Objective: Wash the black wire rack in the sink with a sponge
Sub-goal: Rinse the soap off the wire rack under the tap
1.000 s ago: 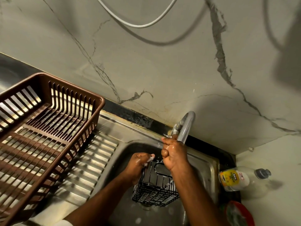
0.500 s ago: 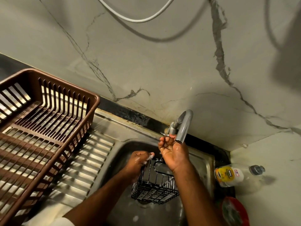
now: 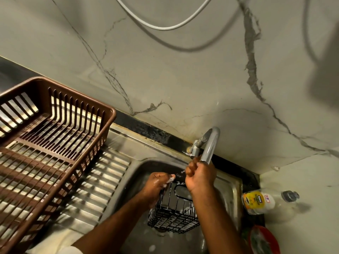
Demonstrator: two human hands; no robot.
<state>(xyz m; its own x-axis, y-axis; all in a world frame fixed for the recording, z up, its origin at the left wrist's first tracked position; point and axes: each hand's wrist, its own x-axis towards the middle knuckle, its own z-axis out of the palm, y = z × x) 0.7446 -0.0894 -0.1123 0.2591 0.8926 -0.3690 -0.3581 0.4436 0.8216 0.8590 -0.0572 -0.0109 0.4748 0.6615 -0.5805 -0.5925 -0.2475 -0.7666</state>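
Note:
The black wire rack (image 3: pixel 174 215) stands in the steel sink (image 3: pixel 143 173), flecked with white suds. My left hand (image 3: pixel 156 184), foamy at the fingertips, grips the rack's upper left rim. My right hand (image 3: pixel 200 176) is raised above the rack, just under the grey spout (image 3: pixel 211 143). Its curled fingers hold the small tap handle (image 3: pixel 192 154) behind the spout. A few drops of water hang between my two hands. No sponge shows in this view.
A brown plastic dish basket (image 3: pixel 55 143) sits on the ribbed drainboard (image 3: pixel 102 180) left of the sink. A clear bottle with a yellow label (image 3: pixel 260 200) lies on the right counter, with a red bowl (image 3: pixel 264 241) below it. A white cable (image 3: pixel 165 27) hangs across the wall.
My right hand has crept slightly up and back at the tap, its fingers now behind the spout. My left hand and the rack have stayed put.

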